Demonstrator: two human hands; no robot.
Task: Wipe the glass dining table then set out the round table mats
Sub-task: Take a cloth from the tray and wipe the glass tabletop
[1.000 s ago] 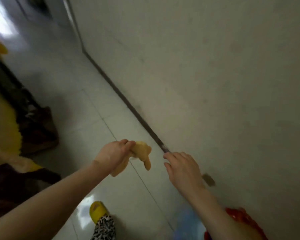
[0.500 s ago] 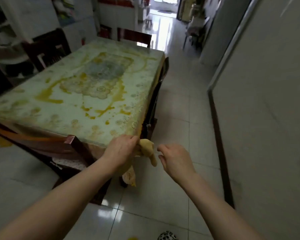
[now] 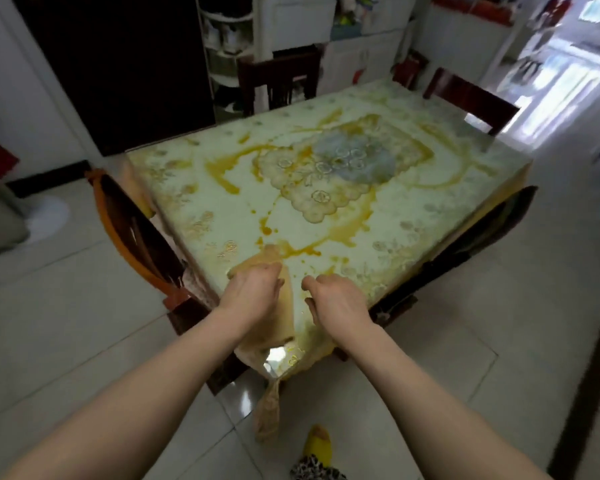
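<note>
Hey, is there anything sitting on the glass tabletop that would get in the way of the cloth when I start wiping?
Nothing visible does. The left hand presses the yellow cloth onto the near corner of the glass table, and the top ahead shows only the patterned covering under the glass. The right hand hovers beside it, empty.

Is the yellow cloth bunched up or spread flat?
Spread: the yellow cloth lies flat on the glass table near corner, under the left hand.
</note>
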